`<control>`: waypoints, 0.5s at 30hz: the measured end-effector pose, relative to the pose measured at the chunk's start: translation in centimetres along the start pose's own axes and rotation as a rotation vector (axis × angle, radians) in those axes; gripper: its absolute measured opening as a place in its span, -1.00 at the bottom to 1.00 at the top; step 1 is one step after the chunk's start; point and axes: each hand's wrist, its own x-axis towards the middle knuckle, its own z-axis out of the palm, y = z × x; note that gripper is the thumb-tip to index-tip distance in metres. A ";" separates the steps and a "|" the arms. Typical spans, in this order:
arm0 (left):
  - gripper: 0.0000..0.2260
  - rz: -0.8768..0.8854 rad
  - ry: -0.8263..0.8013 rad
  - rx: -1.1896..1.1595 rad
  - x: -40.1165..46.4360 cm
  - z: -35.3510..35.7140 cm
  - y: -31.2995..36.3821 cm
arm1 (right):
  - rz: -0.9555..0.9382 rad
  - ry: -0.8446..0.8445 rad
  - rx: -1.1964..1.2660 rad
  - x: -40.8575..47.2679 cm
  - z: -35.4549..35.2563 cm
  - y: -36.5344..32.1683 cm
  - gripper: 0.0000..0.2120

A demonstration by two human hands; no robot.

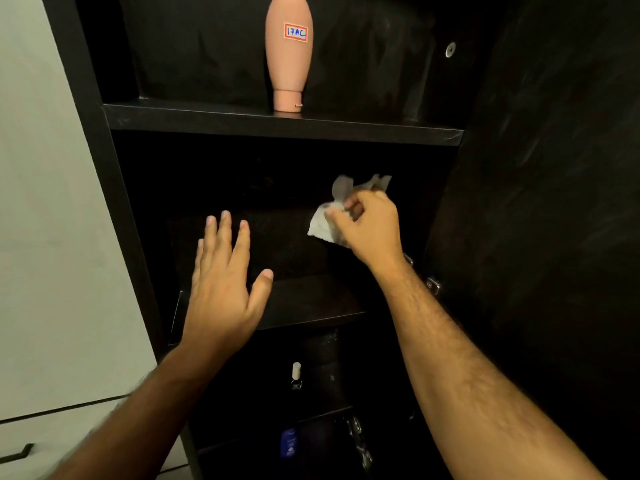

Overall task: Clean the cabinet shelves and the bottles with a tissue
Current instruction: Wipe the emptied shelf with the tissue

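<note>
hands: 2, left hand [221,285], right hand [367,230] | tissue [332,216]: 1 | peach bottle [289,53]: 1, with 1 sticker [295,31] | shelf boards: 3 seen, upper shelf [242,121], middle shelf [311,303] | lower dim bottles: at least 2, white-capped bottle [296,375], blue bottle [289,443]

Dark cabinet shelf [207,114] under one upturned peach bottle [289,53]

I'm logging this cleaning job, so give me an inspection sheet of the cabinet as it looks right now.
Surface: middle shelf, dark, bare where visible.
Job's things: crumpled tissue over the middle shelf; pink bottle standing cap-down on the upper shelf.
Clutter: blue bottle and a small white-capped bottle lower down, dim.
Grippers: right hand fingers pinch the tissue; left hand open, fingers spread.
Cables: nothing seen.
Surroundings: pale wall at left.
</note>
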 end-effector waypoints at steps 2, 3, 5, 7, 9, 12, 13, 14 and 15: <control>-0.35 -0.005 -0.007 0.001 0.0 0.2 0.1 | 0.095 -0.049 -0.003 -1.3 0.8 1.3 -0.77; -0.35 -0.007 -0.008 -0.001 0.0 0.2 0.2 | 0.144 -0.090 -0.035 -2.0 1.1 2.0 -0.80; -0.35 -0.009 -0.009 -0.005 0.1 0.3 0.4 | 0.217 -0.238 -0.204 -2.9 1.7 3.1 -0.93; -0.35 0.001 -0.019 -0.005 0.0 0.3 0.5 | 0.272 -0.399 -0.452 -3.1 2.0 3.0 -0.89; -0.35 0.004 -0.020 -0.010 0.0 0.1 0.4 | 0.335 -0.379 -0.519 -2.4 2.2 2.6 -0.75; -0.35 0.004 -0.012 -0.013 -0.1 -0.2 0.3 | 0.346 -0.066 -0.264 -0.2 1.0 1.5 -0.75; -0.35 0.001 -0.012 -0.013 -0.2 -0.3 0.2 | 0.330 0.036 -0.167 0.6 0.1 0.9 -0.76; -0.35 -0.002 -0.013 -0.009 -0.3 -0.4 0.1 | 0.325 0.110 -0.078 1.4 -0.9 0.2 -0.78; -0.35 0.000 -0.011 -0.002 -0.3 -0.3 -0.1 | 0.330 0.154 0.007 2.2 -1.8 -0.4 -0.80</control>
